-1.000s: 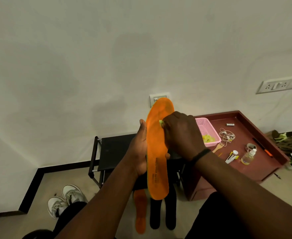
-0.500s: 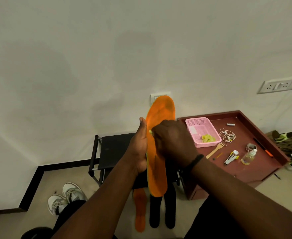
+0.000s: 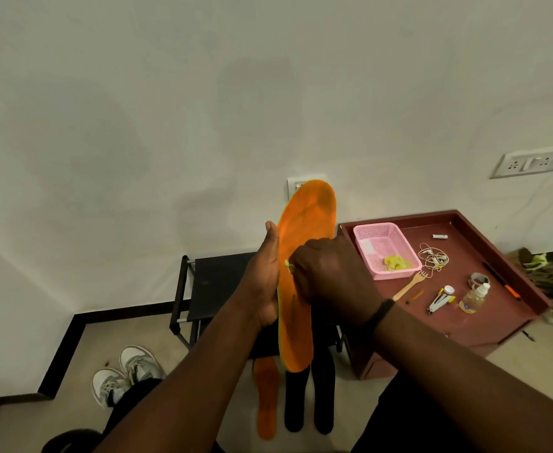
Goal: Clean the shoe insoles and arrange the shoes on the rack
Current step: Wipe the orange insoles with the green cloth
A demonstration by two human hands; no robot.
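My left hand holds an orange insole upright by its left edge, toe end up. My right hand is curled over the insole's middle and pinches a small yellow-green cloth against it; only a corner of the cloth shows. A second orange insole lies on the floor below, beside two black insoles. The black shoe rack stands against the wall behind my hands. A pair of white and grey sneakers sits on the floor to its left.
A dark red low table at the right carries a pink basket with yellow cloths, a wooden fork, earphones, a small bottle, a pen and clippers. Wall sockets sit above. Plants and a cable crowd the far right edge.
My right hand has slid down and left along the insole with the cloth, uncovering more of the toe end. My left hand keeps its hold.
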